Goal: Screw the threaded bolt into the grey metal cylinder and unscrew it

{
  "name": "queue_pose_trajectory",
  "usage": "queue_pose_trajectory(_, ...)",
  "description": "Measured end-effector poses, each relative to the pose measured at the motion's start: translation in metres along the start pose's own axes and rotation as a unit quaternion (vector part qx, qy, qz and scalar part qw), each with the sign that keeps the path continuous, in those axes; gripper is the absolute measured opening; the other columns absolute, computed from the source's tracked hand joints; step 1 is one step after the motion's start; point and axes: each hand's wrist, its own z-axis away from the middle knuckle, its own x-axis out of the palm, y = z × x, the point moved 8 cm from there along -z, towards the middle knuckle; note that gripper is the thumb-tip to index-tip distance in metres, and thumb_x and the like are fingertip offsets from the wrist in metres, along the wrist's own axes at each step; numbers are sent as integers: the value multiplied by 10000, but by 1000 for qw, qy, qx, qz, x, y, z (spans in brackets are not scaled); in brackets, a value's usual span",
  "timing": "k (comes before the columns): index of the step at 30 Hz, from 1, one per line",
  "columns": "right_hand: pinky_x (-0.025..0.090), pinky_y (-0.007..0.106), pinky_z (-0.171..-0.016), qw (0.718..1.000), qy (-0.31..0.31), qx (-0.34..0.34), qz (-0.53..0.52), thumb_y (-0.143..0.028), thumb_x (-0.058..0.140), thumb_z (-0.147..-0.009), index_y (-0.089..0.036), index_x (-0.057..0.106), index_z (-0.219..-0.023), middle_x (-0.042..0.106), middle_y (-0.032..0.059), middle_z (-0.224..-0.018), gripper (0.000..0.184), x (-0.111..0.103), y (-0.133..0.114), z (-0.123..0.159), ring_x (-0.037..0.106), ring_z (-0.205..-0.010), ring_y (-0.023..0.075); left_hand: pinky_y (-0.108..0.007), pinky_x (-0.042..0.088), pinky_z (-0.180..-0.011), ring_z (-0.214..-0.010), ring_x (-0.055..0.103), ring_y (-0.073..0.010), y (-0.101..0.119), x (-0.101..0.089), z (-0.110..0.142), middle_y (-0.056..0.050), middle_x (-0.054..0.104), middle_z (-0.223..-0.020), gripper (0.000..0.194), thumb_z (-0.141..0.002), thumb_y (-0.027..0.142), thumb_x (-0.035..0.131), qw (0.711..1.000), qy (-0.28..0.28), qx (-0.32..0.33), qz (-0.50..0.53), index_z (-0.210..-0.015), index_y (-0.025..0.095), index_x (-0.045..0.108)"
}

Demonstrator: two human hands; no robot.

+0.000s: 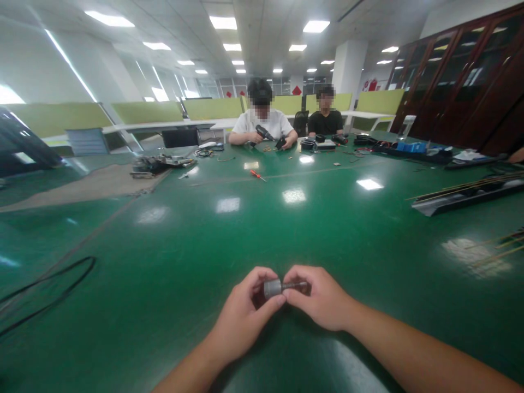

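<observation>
Just above the green table [262, 234], near its front edge, my two hands hold one small part between them. It is a grey metal cylinder with a thin dark shaft [272, 288], lying roughly level with the shaft pointing right. My left hand [243, 311] is closed round the cylinder end, its thumb along the lower side. At the shaft end, my right hand [323, 297] pinches with thumb and forefinger close to where the shaft meets the cylinder. The fingers partly cover the piece, so its exact kind cannot be told.
A red screwdriver [257, 175] lies mid-table. Black cable [61, 284] loops at left; a heap of metal parts [159, 164] sits behind it. Long metal channels [466, 194] and thin rods are at right. Across the table, a person [262, 123] holds a power drill [265, 132]; another sits alongside.
</observation>
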Motion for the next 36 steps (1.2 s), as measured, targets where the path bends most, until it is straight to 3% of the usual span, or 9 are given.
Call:
queue_pose_trajectory(7, 451, 244, -656, 999, -3, -26, -46, -138, 644, -815, -200, 594, -1040, 649, -8, -845, 239, 3, -3, 4, 585, -688, 131, -274, 460, -774, -856, 610, -188, -2, 1, 0, -10, 643, -909, 206, -861, 294, 683, 1000, -4, -3, 17, -1004, 194, 574)
queue_pose_trajectory(15, 428, 235, -646, 999, 6, -34, -18, -113, 625, -815, -198, 596, -886, 609, -30, -770, 114, 3, -9, 4, 559, -681, 125, -282, 445, -759, -845, 599, -189, -1, 2, 0, -8, 638, -911, 218, -845, 297, 701, 1000, -9, -6, 28, -997, 194, 583)
queue_pose_trajectory(36, 443, 228, -636, 998, 24, -7, -52, -225, 659, -856, -186, 639, -866, 639, -21, -749, 44, 1, -1, 4, 594, -685, 130, -276, 440, -748, -819, 589, -176, -10, -2, 1, 1, 615, -865, 260, -827, 298, 734, 998, 11, -1, 56, -988, 186, 564)
